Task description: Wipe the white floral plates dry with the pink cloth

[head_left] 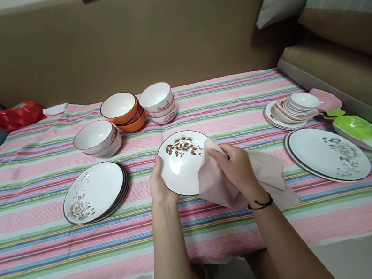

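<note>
left hand [160, 184] gripping plate [180, 162], right hand [236, 166] pressing cloth [267, 176]

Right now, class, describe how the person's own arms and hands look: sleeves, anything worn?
Both forearms are bare, with no sleeves in view. The left hand wears nothing visible. The right hand has a thin black cord bracelet at its wrist.

Soft, even indoor light; faint shadows under the bowls [121, 114] at 11 o'clock. Dark vignetting at 2 and 4 o'clock; edges bow slightly. Centre sharp; plate [182, 168] shows mild sheen.
</note>
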The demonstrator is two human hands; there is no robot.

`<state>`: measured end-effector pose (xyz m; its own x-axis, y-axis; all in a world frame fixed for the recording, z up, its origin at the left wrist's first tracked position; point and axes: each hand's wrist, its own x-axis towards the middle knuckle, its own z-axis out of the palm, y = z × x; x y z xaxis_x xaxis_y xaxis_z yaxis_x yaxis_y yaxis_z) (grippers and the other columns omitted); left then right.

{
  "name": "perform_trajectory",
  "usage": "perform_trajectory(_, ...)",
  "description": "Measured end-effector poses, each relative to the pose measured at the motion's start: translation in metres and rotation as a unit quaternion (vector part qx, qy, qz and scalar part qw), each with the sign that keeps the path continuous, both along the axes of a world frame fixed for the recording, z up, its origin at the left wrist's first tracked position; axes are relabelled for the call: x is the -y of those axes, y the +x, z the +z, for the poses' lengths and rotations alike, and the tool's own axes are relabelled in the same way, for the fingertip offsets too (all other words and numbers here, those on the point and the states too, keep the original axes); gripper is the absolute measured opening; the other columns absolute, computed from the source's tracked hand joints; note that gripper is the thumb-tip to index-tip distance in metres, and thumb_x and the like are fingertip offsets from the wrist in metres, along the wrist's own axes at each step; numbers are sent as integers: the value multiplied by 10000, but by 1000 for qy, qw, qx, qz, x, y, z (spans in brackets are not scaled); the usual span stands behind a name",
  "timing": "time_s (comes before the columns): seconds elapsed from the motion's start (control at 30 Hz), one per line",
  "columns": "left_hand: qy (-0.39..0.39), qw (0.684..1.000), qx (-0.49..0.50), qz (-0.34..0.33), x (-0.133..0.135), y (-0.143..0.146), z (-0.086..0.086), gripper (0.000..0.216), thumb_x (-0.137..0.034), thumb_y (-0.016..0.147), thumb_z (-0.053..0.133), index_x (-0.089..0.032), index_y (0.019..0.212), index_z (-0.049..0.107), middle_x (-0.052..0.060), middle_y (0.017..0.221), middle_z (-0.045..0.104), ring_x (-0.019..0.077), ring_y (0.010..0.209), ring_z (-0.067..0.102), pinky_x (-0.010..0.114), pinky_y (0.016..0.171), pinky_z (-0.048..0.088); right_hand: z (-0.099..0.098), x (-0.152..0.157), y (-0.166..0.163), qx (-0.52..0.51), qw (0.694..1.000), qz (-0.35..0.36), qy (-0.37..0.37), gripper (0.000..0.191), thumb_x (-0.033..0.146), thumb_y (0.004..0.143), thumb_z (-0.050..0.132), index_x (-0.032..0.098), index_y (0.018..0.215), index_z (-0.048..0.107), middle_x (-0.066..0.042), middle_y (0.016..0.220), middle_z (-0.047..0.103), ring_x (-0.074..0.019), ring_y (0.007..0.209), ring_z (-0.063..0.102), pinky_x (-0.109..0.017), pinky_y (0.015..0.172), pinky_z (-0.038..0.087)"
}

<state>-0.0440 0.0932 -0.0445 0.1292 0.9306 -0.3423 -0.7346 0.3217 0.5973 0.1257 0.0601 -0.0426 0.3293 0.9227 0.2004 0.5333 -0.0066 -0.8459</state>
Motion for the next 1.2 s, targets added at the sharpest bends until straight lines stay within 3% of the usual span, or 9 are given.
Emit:
perform_trajectory(0.2, -30, 999, -30, -11, -1, -5, 3, 421, -324, 807, 619, -139, 1184, 617, 108, 1031, 727, 275, 981, 675, 388, 920, 525, -6, -1, -1, 34, 999, 1, 8, 409, 391, 861, 499, 216, 576, 265, 63, 504, 273, -101, 510, 269, -264, 510, 199)
perform_trajectory(0.4, -79, 981, -101, -146, 6, -8, 9, 320, -321, 755, 686, -111, 996, 697, 120, 868, 744, 246, 717, 697, 352, 694, 558, -7, 1, 6, 69, 997, 14, 28, 377, 374, 881, 507, 199, 564, 400, 63, 496, 277, -96, 503, 263, -258, 518, 212)
perform_trajectory(0.57, -35, 958, -171, -228, 12, -3, 8, 307, -370, 690, 765, -114, 851, 713, 89, 754, 726, 177, 592, 647, 257, 541, 478, -5, 2, 2, 38, 994, 71, 67, 319, 379, 887, 533, 190, 653, 638, 20, 574, 521, -125, 571, 439, -253, 572, 329)
perform_trajectory(0.7, -25, 946, -194, -260, 13, 4, 5, 283, -384, 671, 778, -132, 768, 691, 46, 657, 687, 151, 540, 603, 242, 504, 419, -1, 2, -9, 11, 987, 136, 90, 207, 297, 888, 544, 211, 783, 701, -14, 741, 653, -166, 716, 564, -270, 664, 410)
perform_trajectory(0.83, -47, 954, -189, -227, 14, 10, 4, 355, -471, 669, 761, -144, 790, 698, 36, 676, 692, 151, 563, 604, 253, 553, 430, 2, 1, -19, 20, 978, 185, 99, 249, 246, 895, 519, 214, 690, 656, -17, 729, 627, -166, 722, 565, -279, 661, 426)
perform_trajectory(0.93, -68, 962, -153, -216, 13, 12, 5, 495, -605, 701, 667, -128, 825, 716, 67, 698, 705, 195, 630, 640, 270, 585, 447, 2, -1, -21, 38, 978, 181, 92, 273, 275, 904, 520, 203, 671, 643, -30, 732, 635, -180, 732, 579, -297, 658, 442)
perform_trajectory(1.03, -46, 972, -144, -181, 14, 15, 4, 551, -631, 720, 624, -106, 851, 726, 94, 732, 717, 230, 700, 665, 268, 579, 450, -2, -3, -16, 31, 986, 145, 80, 259, 292, 937, 458, 208, 945, 704, -63, 993, 705, -220, 963, 624, -356, 840, 482)
perform_trajectory(1.13, -19, 983, -154, -96, 13, 20, 2, 494, -573, 725, 656, -121, 909, 727, 89, 826, 735, 232, 772, 673, 280, 648, 489, -9, -6, -7, 5, 993, 104, 61, 357, 319, 953, 416, 228, 1237, 614, -61, 1291, 612, -223, 1222, 538, -413, 1050, 410)
perform_trajectory(1.2, -5, 986, -158, -42, 12, 23, 1, 457, -546, 729, 668, -141, 932, 725, 75, 875, 739, 223, 800, 673, 292, 701, 507, -12, -7, -4, -6, 995, 89, 50, 398, 344, 956, 408, 237, 1305, 566, -53, 1362, 555, -214, 1290, 487, -429, 1104, 370)
